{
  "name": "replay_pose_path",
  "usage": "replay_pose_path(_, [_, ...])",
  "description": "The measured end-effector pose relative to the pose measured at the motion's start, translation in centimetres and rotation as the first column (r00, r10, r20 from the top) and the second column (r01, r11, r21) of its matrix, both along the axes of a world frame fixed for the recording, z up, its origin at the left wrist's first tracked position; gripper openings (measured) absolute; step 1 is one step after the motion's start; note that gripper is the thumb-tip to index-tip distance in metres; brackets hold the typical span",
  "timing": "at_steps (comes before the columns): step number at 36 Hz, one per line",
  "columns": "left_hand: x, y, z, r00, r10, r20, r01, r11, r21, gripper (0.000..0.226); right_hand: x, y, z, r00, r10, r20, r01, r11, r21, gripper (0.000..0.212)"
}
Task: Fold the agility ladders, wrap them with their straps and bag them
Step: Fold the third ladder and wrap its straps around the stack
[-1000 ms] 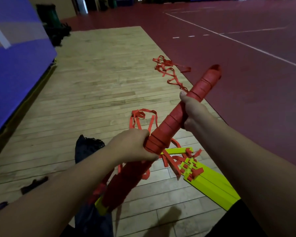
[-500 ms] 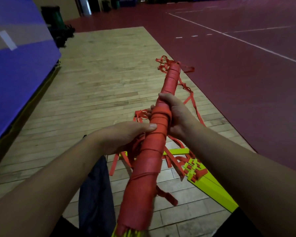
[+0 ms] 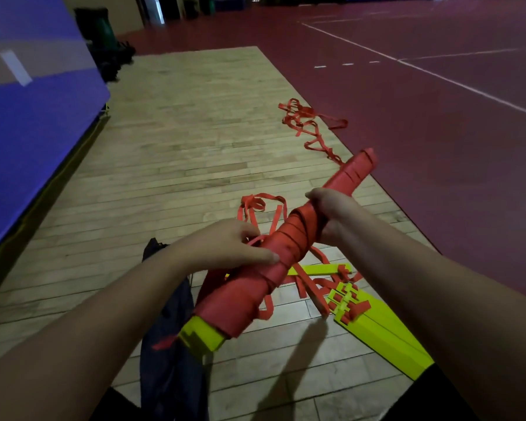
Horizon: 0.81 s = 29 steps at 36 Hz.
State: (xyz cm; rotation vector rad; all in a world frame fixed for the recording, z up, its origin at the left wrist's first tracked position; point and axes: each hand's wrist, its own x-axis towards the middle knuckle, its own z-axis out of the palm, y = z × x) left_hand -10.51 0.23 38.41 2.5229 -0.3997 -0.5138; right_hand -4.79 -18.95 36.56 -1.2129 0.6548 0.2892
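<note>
One ladder bundle (image 3: 246, 296), strap-wound, held slantwise above the floor (image 3: 179, 147). Left hand (image 3: 234, 250) curled round its middle; right hand (image 3: 331, 214) gripping higher. Risk: a slackened grip loosens the windings; loose strap (image 3: 310, 123) on the floor may snag.

Left hand (image 3: 225, 247) and right hand (image 3: 331, 211) both grip the red-wrapped ladder bundle (image 3: 243, 302), held tilted, with the right grip farther up and yellow rung ends poking out below the left grip; loose strap (image 3: 313, 129) trails beyond the right grip, while second ladder (image 3: 383, 332) and dark bag (image 3: 167, 354) lie on the floor beneath.
</note>
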Motion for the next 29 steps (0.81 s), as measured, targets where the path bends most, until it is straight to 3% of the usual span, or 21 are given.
replay_pose_path(2, [0.4,0.6,0.0,0.999,0.021,-0.028,-0.023,0.997,-0.080,0.037,0.0,0.0,0.5,0.999,0.010,0.052,-0.013,0.998,0.061,0.008])
replay_pose_path(6, [0.1,0.6,0.2,0.994,0.064,-0.092,-0.089,0.948,-0.305,0.062,-0.6,-0.5,1.9,0.980,-0.029,0.199,-0.029,0.959,0.284,0.015])
replay_pose_path(9, [-0.2,0.2,0.4,0.987,0.064,-0.147,-0.128,0.867,-0.482,0.036,-1.0,-0.6,2.2,0.971,-0.055,0.234,-0.067,0.874,0.482,0.030])
replay_pose_path(11, [-0.4,0.0,0.4,0.986,0.059,-0.159,-0.137,0.828,-0.544,0.019,-1.6,-0.1,2.7,0.962,0.010,0.271,-0.155,0.843,0.516,0.031])
replay_pose_path(13, [-0.6,0.0,0.2,0.983,0.026,-0.180,-0.126,0.812,-0.570,0.015,-2.2,0.6,2.7,0.945,0.118,0.305,-0.258,0.844,0.470,0.033])
replay_pose_path(17, [-0.9,0.2,0.3,0.955,-0.055,-0.291,-0.121,0.825,-0.552,0.023,-2.1,1.2,2.7,0.929,0.219,0.300,-0.313,0.896,0.316,0.013])
replay_pose_path(21, [-0.6,1.0,0.2,0.884,-0.129,-0.449,-0.161,0.818,-0.552,0.006,-1.7,1.0,2.7,0.924,0.238,0.299,-0.308,0.928,0.210,0.009])
replay_pose_path(23, [-0.4,1.5,0.1,0.860,-0.140,-0.491,-0.185,0.811,-0.555,0.020,-1.4,1.0,2.6,0.922,0.226,0.315,-0.279,0.951,0.133,0.010])
replay_pose_path(26, [-0.3,1.6,0.1,0.843,-0.127,-0.523,-0.224,0.801,-0.556,0.009,-1.0,1.2,2.2,0.910,0.193,0.368,-0.207,0.978,-0.003,0.012])
replay_pose_path(29, [-0.5,0.9,-0.1,0.866,-0.071,-0.495,-0.230,0.823,-0.519,0.021,-0.9,1.4,1.8,0.897,0.164,0.411,-0.139,0.986,-0.090,0.020])
